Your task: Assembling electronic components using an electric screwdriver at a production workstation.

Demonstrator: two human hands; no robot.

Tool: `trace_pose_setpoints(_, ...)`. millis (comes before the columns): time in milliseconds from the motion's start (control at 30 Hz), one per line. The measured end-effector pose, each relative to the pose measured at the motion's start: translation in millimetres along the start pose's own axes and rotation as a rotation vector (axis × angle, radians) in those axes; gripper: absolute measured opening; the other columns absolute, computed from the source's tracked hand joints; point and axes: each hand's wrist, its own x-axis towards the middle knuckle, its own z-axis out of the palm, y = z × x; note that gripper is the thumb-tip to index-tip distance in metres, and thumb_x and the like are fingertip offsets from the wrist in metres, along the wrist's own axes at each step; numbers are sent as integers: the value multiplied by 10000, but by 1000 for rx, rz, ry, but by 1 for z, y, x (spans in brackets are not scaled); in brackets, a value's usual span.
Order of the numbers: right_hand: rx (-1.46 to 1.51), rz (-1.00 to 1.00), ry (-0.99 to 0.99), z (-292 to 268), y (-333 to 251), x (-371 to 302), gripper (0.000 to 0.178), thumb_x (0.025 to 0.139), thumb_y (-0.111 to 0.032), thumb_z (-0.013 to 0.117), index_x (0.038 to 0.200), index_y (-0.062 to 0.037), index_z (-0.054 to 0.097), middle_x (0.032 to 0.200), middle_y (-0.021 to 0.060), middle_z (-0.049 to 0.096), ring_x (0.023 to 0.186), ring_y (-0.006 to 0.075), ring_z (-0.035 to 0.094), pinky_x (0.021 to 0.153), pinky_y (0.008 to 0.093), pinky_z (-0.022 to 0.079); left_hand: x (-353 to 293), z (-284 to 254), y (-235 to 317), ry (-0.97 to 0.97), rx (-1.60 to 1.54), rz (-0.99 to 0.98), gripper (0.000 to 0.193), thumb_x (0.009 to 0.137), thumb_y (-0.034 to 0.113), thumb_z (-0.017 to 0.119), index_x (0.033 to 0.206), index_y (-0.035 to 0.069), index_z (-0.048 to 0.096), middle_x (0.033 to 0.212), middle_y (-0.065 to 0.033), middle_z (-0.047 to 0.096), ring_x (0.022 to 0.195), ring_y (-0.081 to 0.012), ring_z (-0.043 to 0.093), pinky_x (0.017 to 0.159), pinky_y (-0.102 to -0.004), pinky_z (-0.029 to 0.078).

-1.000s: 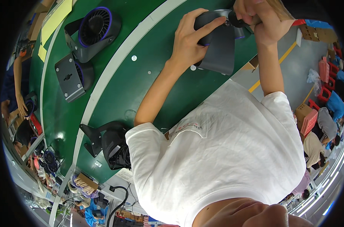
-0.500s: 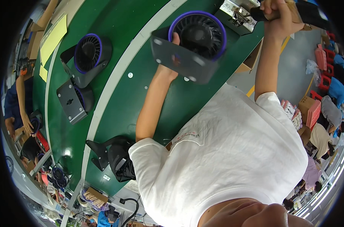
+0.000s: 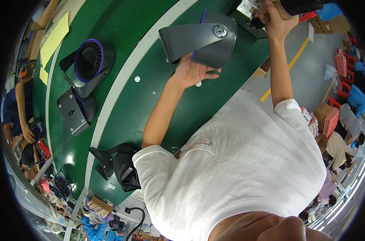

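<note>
I see the fan (image 3: 224, 50) turned, its pivot (image 3: 220, 31) now exposed; left hand (image 3: 194, 73) loosely open against it, right hand (image 3: 279, 20) wrapped around a dark tool (image 3: 305, 5).

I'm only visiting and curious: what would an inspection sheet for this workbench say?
Surface: green tabletop, crossed by a curved pale strip.
Things in hand: grey bracketed fan with purple rim; dark tool, partly cut off.
Clutter: two more purple-rimmed fans, a black unit, yellow sheet.
Hands: left hand against the fan, grip partly hidden; right hand closed around the tool.
Cables: black cable beyond the near bench end.
Surroundings: grey floor, red stools, people nearby.
</note>
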Motion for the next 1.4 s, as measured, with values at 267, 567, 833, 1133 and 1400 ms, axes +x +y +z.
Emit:
trace_pose_setpoints(267, 90, -17, -171, 56, -93, -3, 577, 884, -100, 576, 1397, 23, 342, 571, 28, 417, 384, 138, 416, 387, 281, 393, -3, 4, 4, 91, 126, -6, 677, 996, 563, 334, 1339, 5, 505, 1225, -216, 619, 1003, -376, 649, 884, -512, 551)
trace_pose_setpoints(567, 221, 10, -253, 85, -90, -16, 580, 869, -49, 580, 1381, 18, 313, 568, 44, 446, 388, 147, 437, 382, 281, 384, 5, 5, 1, 46, 100, -20, 679, 1012, 551, 286, 1334, -6, 503, 1203, -210, 628, 1012, -374, 641, 930, -529, 522)
trace_pose_setpoints(833, 299, 45, -316, 79, -82, -25, 543, 856, -25, 611, 1321, -6, 331, 563, 52, 453, 392, 156, 445, 395, 293, 406, 2, 5, 1, 41, 77, -24, 682, 1022, 544, 262, 1344, -13, 488, 1212, -215, 619, 1004, -381, 637, 948, -533, 508)
trace_pose_setpoints(1133, 327, 113, -233, 63, -76, -24, 574, 893, -273, 665, 1298, -26, 341, 558, 58, 461, 395, 168, 455, 402, 297, 421, 2, 52, 14, 338, 126, 41, 640, 1020, 507, 332, 1374, -11, 457, 1265, -199, 591, 1060, -386, 624, 996, -555, 493)
trace_pose_setpoints(1400, 417, 86, -120, -16, -26, -5, 471, 975, -207, 509, 1376, 3, 376, 652, 64, 432, 488, 169, 433, 488, 326, 406, -54, 102, 149, 965, 1364, 407, 539, 955, 446, 564, 1316, 47, 526, 1208, -130, 624, 1039, -271, 655, 811, -450, 600)
